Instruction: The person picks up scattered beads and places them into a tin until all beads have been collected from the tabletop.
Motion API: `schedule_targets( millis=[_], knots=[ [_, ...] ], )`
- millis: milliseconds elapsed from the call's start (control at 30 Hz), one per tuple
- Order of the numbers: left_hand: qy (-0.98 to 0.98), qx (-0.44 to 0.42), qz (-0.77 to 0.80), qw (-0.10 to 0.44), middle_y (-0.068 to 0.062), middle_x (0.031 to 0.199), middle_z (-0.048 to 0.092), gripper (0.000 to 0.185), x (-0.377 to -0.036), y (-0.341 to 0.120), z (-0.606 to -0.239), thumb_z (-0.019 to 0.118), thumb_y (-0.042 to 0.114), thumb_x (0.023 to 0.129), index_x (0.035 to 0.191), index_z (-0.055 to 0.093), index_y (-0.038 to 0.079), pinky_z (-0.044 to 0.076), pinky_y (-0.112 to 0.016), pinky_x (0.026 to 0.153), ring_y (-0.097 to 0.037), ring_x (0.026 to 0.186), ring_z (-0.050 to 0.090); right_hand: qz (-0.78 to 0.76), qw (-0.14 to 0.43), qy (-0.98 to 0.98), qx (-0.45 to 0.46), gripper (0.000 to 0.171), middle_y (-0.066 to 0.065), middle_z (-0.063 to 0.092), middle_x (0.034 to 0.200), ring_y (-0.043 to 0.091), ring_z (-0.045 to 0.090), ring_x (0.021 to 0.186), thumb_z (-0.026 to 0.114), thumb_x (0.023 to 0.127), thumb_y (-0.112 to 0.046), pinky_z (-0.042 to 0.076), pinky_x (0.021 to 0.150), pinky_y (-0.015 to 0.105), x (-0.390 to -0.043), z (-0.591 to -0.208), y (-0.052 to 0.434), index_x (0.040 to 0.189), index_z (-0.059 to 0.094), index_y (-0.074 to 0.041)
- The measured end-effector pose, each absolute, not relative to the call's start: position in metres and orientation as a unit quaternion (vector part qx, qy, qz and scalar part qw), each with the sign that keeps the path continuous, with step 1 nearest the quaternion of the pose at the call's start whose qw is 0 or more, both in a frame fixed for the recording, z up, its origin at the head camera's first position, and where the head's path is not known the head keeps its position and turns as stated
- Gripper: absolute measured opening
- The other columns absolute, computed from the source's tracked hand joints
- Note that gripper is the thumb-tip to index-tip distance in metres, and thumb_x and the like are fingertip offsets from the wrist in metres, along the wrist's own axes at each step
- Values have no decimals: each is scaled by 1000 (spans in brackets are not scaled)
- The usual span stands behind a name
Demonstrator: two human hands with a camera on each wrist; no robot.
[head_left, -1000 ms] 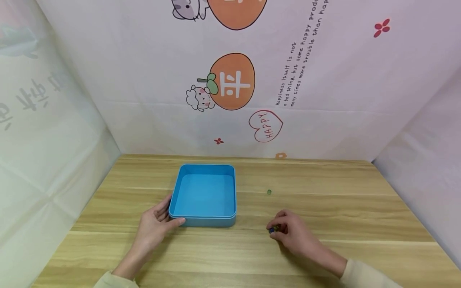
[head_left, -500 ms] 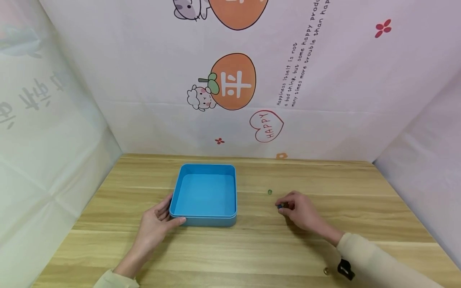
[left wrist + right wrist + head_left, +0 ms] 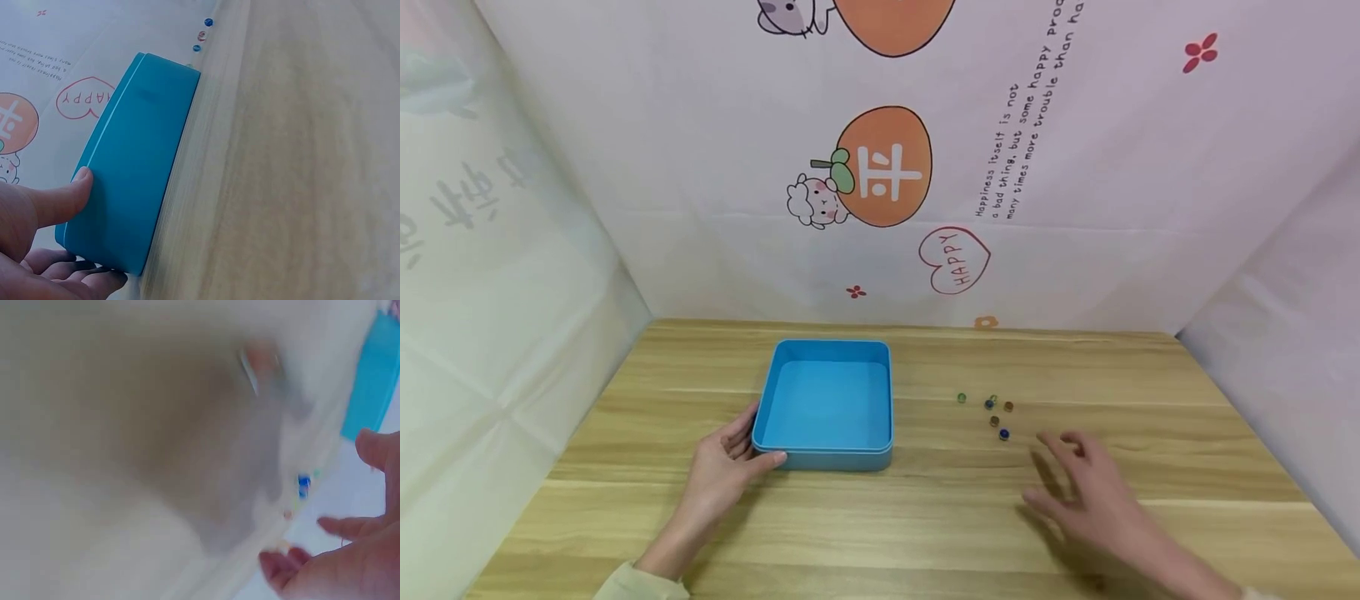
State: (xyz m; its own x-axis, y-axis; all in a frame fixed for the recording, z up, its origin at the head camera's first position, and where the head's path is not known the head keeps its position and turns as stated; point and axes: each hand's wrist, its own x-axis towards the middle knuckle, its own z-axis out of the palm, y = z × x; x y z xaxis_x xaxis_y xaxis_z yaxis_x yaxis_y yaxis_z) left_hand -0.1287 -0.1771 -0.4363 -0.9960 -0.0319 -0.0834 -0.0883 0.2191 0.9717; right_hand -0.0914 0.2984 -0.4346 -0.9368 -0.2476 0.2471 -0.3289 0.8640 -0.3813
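A shallow blue square box [image 3: 822,463] stands on the wooden table. My left hand [image 3: 722,475] grips its near left corner, thumb on the front wall and fingers along the left side; the left wrist view shows the thumb [image 3: 65,200] against the wall. Right of the box lie several small glass marbles: a green marble [image 3: 962,398], dark blue ones such as this blue marble [image 3: 1004,434], and amber ones such as this amber marble [image 3: 1008,407]. Nearer than the marbles, my right hand [image 3: 1090,492] is spread and holds nothing. In the right wrist view a blurred amber marble [image 3: 261,359] lies apart.
The wooden tabletop [image 3: 880,533] reaches back to a printed cloth wall [image 3: 737,267]. More cloth hangs at the left side [image 3: 512,375] and the right side [image 3: 1285,333]. The box's inner floor [image 3: 831,404] is visible.
My right hand carried marbles toward the back, let them go beside the lone green marble, and drew back toward the near right. The left hand and box stayed in place.
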Motion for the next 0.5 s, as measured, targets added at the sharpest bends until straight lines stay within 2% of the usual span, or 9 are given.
schedule_targets(
  millis=[100,200,267,333,400,433,500],
  knots=[
    [780,-38,624,27,-21,166,33,91,-129,-176,-436,88,9,88,162,35,-1,41,-39,114,-35,151,36,158,98,-975,123,91,33,43,146,55,47,126,81,93,-45,45,90,78,-50,-458,309,162,37,-3],
    [778,-41,626,32,-19,167,32,92,-131,-176,-437,88,9,89,163,34,1,41,-36,114,-33,152,35,132,70,-984,96,88,35,35,154,57,36,138,64,105,-49,35,100,79,-28,-480,315,169,19,-10],
    [778,-44,625,32,-19,167,32,92,-131,-177,-436,88,10,89,163,34,2,41,-36,114,-32,152,35,134,60,-985,93,82,36,29,159,56,26,146,54,110,-47,17,112,81,-23,-490,317,170,11,-11],
    [779,-44,625,30,-19,167,32,93,-131,-177,-435,88,10,88,163,34,2,40,-36,114,-32,152,35,145,56,-983,100,79,36,23,163,52,18,152,49,113,-44,-2,120,75,-25,-495,318,171,8,-10],
    [778,-44,626,30,-20,166,32,93,-131,-177,-435,88,10,88,163,34,2,41,-36,114,-33,151,35,158,55,-980,104,77,36,19,165,50,12,155,49,113,-41,-14,122,67,-30,-496,318,170,9,-6],
    [778,-44,626,31,-20,166,33,93,-131,-177,-435,88,10,88,163,34,1,41,-36,114,-33,151,36,163,55,-979,106,78,37,17,165,50,11,155,50,113,-40,-15,122,65,-34,-495,318,169,10,-4],
    [776,-42,628,34,-20,167,32,93,-130,-176,-434,88,9,89,163,33,1,41,-35,114,-33,151,35,171,53,-978,106,78,37,16,166,52,10,155,51,113,-39,-10,123,68,-42,-491,317,168,13,1]
  ],
)
